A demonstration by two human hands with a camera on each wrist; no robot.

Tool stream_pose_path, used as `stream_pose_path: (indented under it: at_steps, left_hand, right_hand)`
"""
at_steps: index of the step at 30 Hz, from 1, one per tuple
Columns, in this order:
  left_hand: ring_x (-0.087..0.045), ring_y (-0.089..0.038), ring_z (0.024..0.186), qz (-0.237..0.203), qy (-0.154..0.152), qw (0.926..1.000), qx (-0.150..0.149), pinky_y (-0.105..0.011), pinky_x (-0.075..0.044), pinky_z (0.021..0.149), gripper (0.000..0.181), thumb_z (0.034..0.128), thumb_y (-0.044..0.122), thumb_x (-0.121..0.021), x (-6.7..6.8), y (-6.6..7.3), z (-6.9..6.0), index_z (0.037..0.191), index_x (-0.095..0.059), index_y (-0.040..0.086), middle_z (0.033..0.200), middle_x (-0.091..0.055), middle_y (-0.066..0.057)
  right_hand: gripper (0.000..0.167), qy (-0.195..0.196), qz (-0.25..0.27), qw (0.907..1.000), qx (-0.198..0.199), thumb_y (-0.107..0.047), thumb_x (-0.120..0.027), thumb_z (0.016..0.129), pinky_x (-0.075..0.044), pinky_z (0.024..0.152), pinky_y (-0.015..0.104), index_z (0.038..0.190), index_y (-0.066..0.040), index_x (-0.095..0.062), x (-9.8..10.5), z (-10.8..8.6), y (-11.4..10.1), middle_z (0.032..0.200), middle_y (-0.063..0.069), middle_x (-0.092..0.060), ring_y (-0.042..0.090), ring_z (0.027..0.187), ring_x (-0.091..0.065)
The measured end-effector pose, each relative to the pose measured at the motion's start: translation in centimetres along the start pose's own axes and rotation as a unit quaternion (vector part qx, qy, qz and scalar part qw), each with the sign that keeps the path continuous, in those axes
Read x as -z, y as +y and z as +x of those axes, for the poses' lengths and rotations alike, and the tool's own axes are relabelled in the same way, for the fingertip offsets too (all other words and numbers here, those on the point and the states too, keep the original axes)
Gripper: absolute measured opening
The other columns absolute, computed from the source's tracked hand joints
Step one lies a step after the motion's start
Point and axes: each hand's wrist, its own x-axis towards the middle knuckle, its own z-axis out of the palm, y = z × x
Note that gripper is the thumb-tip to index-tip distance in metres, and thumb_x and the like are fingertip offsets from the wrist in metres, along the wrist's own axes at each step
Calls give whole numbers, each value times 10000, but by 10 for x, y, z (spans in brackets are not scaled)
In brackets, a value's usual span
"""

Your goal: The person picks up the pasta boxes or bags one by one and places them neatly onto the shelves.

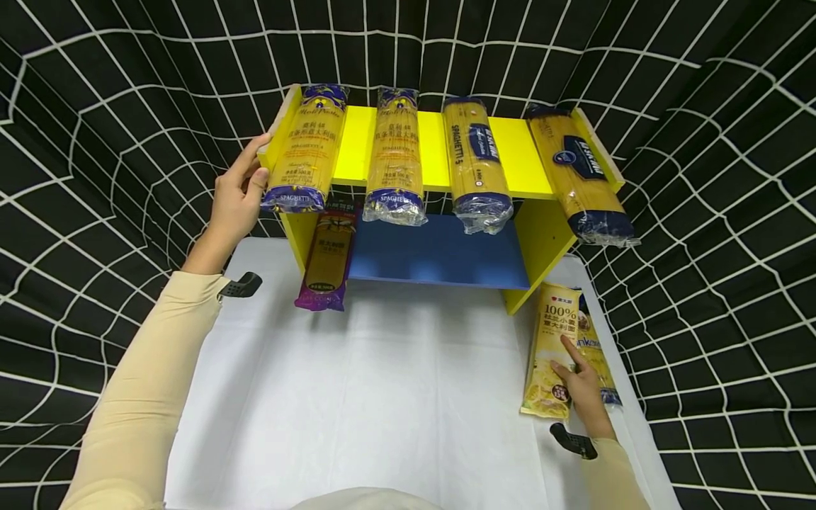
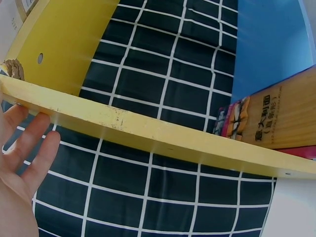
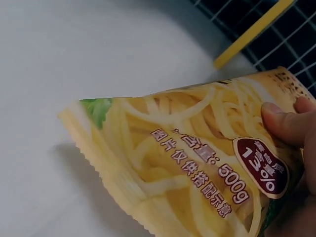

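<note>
My left hand [image 1: 236,195] touches the left side panel of the yellow shelf [image 1: 433,145]. In the left wrist view, its relaxed fingers [image 2: 42,153] lie against the panel's outer face. At the right, my right hand [image 1: 581,382] grips a yellow pasta pack [image 1: 550,354], its thumb [image 3: 281,121] pressed on the printed front. The pack's lower end casts a shadow on the white cloth in the right wrist view. Partly covered behind it is another pasta pack [image 1: 599,361] with a blue end.
On the top tier lie spaghetti packs [image 1: 306,149], [image 1: 393,156], [image 1: 477,163] and a tilted spaghetti pack [image 1: 580,177] at the right. A purple-ended pasta pack [image 1: 328,258] lies on the blue lower tier [image 1: 440,248]. Black grid cloth [image 1: 95,177] surrounds the white table [image 1: 382,382].
</note>
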Motion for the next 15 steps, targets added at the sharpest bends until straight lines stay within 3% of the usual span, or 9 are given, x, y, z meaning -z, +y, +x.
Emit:
stream_pose_path:
  at_steps: [2, 4, 8, 15]
  left_hand:
    - [-560, 57, 915, -3, -8, 10000, 30, -79, -459, 733, 470, 1044, 267, -466, 0, 0, 0, 1497, -409, 380, 1392, -612, -118]
    - [-559, 63, 918, -7, -8, 10000, 47, -77, -461, 739, 469, 1044, 269, -464, 0, 0, 0, 1496, -410, 381, 1396, -609, -118]
    - [-558, 70, 929, -10, -20, 10000, 67, -71, -462, 758, 468, 1046, 273, -460, 0, 0, -1, 1497, -406, 387, 1402, -605, -115]
    - [-557, 71, 923, 1, -13, 10000, 54, -63, -463, 758, 470, 1044, 271, -464, 0, 1, 0, 1497, -407, 384, 1395, -610, -116]
  right_hand:
    - [683, 83, 237, 9997, -16, -227, -614, 987, -433, 729, 74, 1557, -364, -264, 4, 0, -9, 1675, -29, -137, -93, 986, -429]
    - [686, 181, 571, 9982, -7, -203, -616, 984, -478, 739, 81, 1549, -384, -273, 10, 1, -20, 1669, 24, -150, -101, 978, -491]
    - [679, 619, 1323, 9889, 256, -96, -624, 965, -520, 701, 102, 1528, -358, -347, 21, 2, -50, 1624, 2, -280, -75, 912, -588]
    - [695, 1179, 2583, 9520, 1145, 107, -617, 900, -563, 694, 127, 1497, -206, -445, 38, -2, -108, 1587, 26, -375, -6, 965, -660]
